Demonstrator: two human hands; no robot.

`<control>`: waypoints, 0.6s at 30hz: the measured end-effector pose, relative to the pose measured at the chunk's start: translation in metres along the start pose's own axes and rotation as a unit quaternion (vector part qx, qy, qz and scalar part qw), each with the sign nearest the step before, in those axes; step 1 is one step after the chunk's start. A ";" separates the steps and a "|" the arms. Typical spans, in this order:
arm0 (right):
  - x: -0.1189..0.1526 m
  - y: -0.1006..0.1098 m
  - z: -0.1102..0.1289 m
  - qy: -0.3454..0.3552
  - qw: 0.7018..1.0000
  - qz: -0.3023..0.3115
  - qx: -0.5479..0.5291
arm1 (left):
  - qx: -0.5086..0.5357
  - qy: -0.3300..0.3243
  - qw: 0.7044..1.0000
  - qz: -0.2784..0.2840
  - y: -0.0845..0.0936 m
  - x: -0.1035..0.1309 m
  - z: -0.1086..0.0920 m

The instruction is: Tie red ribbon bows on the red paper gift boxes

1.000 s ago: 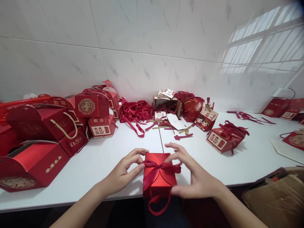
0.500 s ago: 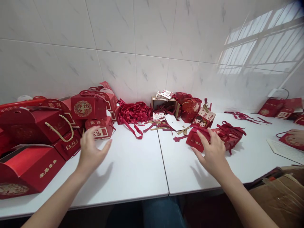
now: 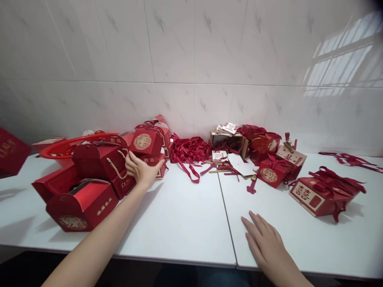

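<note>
Spread fingers marked the right hand (image 3: 266, 243), low over the white table (image 3: 185, 223). Farther off, the left hand (image 3: 141, 169) splayed at a red medallion gift box (image 3: 146, 142) atop other boxes (image 3: 149, 160), contact unclear; its medallion faced nearward, long axis indistinct.

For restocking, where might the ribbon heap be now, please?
In the head view, the ribbon heap lies near centre by the wall, with stacked boxes left and a card-topped box right.
</note>
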State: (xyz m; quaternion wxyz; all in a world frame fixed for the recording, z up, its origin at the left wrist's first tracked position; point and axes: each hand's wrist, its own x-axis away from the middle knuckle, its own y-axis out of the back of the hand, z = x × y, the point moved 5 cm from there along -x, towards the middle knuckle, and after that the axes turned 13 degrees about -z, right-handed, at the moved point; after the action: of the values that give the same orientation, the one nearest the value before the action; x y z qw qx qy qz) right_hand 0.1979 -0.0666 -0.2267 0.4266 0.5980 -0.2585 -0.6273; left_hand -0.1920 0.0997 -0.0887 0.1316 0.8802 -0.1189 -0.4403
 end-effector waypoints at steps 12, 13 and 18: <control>-0.002 0.001 0.004 0.014 0.999 -0.034 0.017 | -0.077 -0.164 0.982 0.061 -0.009 -0.057 -0.069; -0.002 0.001 0.004 0.013 0.999 -0.032 0.017 | -0.086 -0.168 0.979 0.079 -0.015 -0.057 -0.069; -0.002 0.000 0.002 0.004 1.000 -0.011 0.012 | -0.077 -0.099 0.985 0.115 -0.027 -0.063 -0.070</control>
State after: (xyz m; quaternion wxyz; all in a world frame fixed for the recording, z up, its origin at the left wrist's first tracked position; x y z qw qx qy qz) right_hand 0.1961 -0.0652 -0.2254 0.4135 0.6080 -0.2576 -0.6268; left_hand -0.1699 0.1544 -0.0102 0.2362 0.8001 -0.1977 -0.5147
